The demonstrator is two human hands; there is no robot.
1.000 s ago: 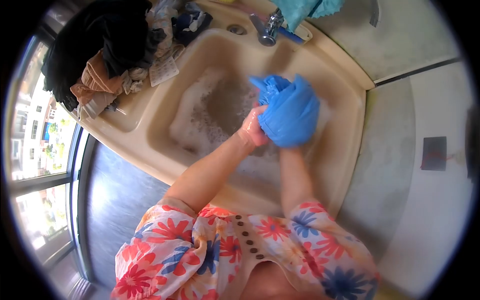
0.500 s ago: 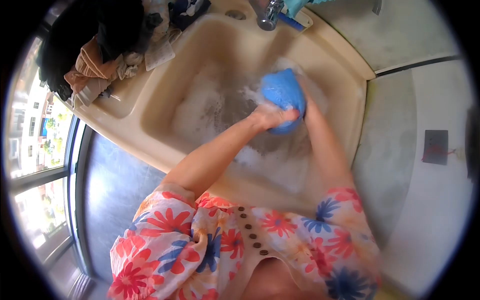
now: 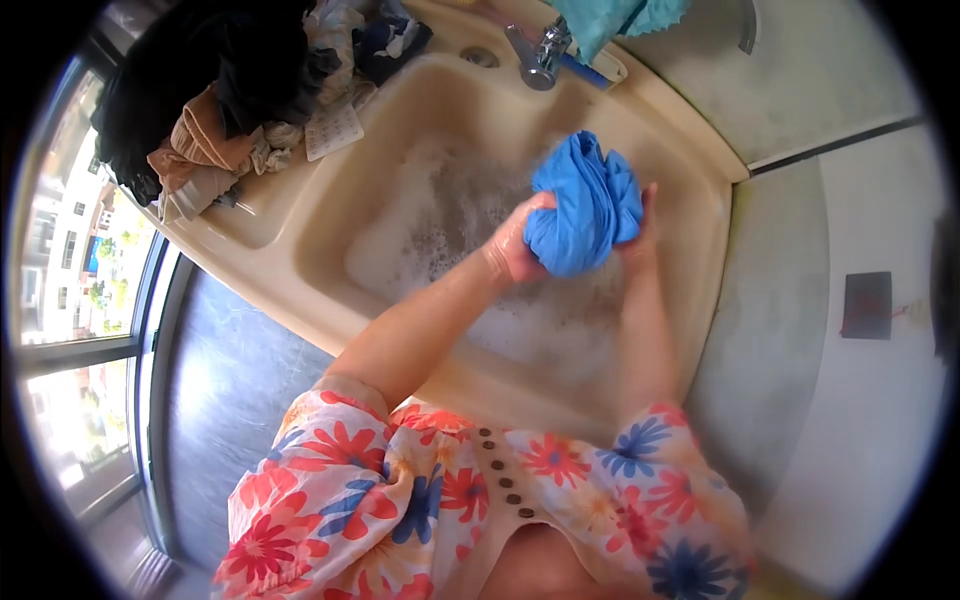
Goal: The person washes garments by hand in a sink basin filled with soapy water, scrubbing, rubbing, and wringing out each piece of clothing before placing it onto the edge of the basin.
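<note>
A bunched, wet blue cloth is held up between my two hands above the soapy water of a beige sink. My left hand grips its left side, fingers partly hidden behind the folds. On the opposite side my right hand holds the cloth, with most of its fingers out of sight behind it. What kind of garment or cloth it is cannot be made out.
A chrome faucet rises at the back of the sink, beside a blue-bristled brush. A teal cloth hangs near it. Piled laundry covers the left ledge. A wall borders the right side.
The blue cloth has come up from near the water and is now bunched more upright. My right hand has shifted from behind it to its right side.
</note>
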